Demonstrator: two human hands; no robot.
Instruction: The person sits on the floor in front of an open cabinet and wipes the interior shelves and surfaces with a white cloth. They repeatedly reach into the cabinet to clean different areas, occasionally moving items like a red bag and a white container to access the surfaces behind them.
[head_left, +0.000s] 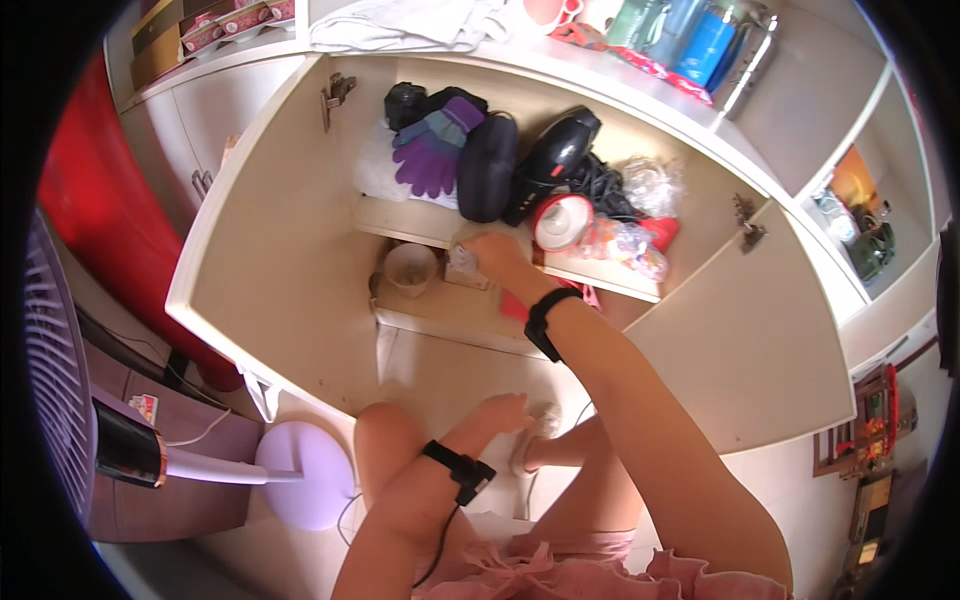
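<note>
My right hand (495, 259) reaches into the lower part of an open cabinet, at a small box (463, 271) with crumpled clear plastic at its top; its fingertips are partly hidden. A pale round bowl or cup (410, 268) stands left of the box. My left hand (506, 414) hangs over my knees, fingers slightly bent, with nothing visible in it. On the shelf above lie a purple and teal knitted glove (439, 146), a dark elongated case (487, 169), a black hair dryer (559, 154), a white round thing with a red rim (564, 223) and clear plastic bags (651, 184).
Open cabinet doors stand at left (262, 247) and right (757, 337). A lilac fan base (307, 476) is on the floor at left, beside its tilted fan head (56, 367). Bottles (705, 45) and folded white cloth (405, 26) rest on the cabinet top. Cables run from my wrist straps.
</note>
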